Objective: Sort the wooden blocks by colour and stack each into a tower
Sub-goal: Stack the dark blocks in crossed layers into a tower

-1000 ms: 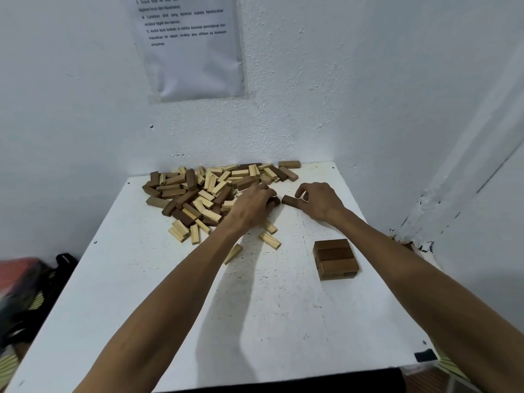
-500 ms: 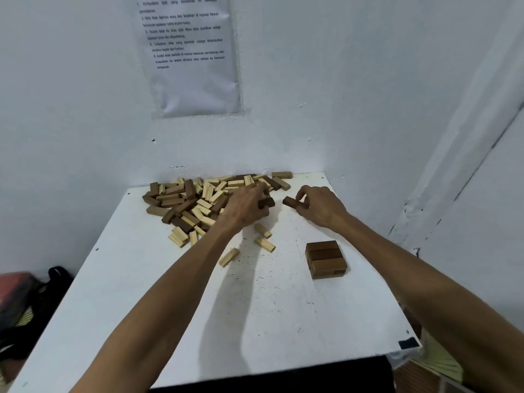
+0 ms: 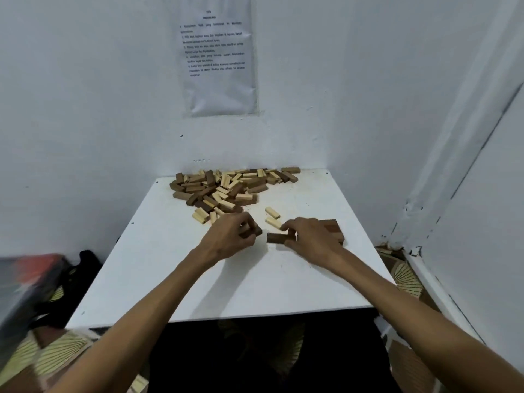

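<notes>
Head view: smooth rectangular wooden blocks (image 3: 276, 237)

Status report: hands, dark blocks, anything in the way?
Left hand grips dark block. Right hand pinches second dark block. Dark stack behind right hand; loose light blocks beside it.

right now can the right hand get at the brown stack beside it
Probably yes. The right hand pinches a dark block, and the brown stack stands right behind its knuckles with nothing seen between them. The loose pale blocks lie off to the other side.
</notes>
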Motion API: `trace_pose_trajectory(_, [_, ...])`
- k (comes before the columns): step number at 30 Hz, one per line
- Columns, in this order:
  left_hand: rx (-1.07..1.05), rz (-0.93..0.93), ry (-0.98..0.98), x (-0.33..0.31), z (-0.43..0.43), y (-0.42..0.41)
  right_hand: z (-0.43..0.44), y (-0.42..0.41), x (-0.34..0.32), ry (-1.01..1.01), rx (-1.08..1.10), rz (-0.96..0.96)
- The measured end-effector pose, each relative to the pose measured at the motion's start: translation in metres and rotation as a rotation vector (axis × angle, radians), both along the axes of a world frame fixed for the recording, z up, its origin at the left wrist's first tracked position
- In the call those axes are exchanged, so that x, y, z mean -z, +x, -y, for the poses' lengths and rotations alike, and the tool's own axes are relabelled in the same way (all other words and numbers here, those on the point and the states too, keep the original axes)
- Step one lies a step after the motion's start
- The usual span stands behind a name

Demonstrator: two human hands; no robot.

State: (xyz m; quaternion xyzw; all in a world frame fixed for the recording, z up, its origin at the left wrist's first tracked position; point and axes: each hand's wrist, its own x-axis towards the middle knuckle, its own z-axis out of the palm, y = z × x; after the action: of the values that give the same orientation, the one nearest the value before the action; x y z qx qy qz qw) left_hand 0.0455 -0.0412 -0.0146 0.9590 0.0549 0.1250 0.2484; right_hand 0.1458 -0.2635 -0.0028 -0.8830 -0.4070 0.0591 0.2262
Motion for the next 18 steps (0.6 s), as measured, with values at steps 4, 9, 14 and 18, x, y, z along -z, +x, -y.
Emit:
trace_pose_trajectory(4, [-0.074, -0.002, 0.071, 0.022, 0.009, -0.024, 0.0, -0.022, 0.023, -0.072, -0.079, -0.01])
trace_pose_trajectory(9, [-0.064, -0.034, 0.042, 0.036, 0.017, -0.04, 0.001, -0.039, 0.041, -0.028, -0.085, 0.005])
trace_pose_trajectory(14, [-0.015, -0.134, -0.089, 0.026, 0.005, -0.053, 0.007, -0.056, 0.05, 0.025, 0.104, -0.034])
trace_pose_trajectory(18, [0.177, -0.419, -0.03, 0.019, -0.017, -0.053, 0.0, -0.066, 0.058, 0.005, 0.083, -0.023])
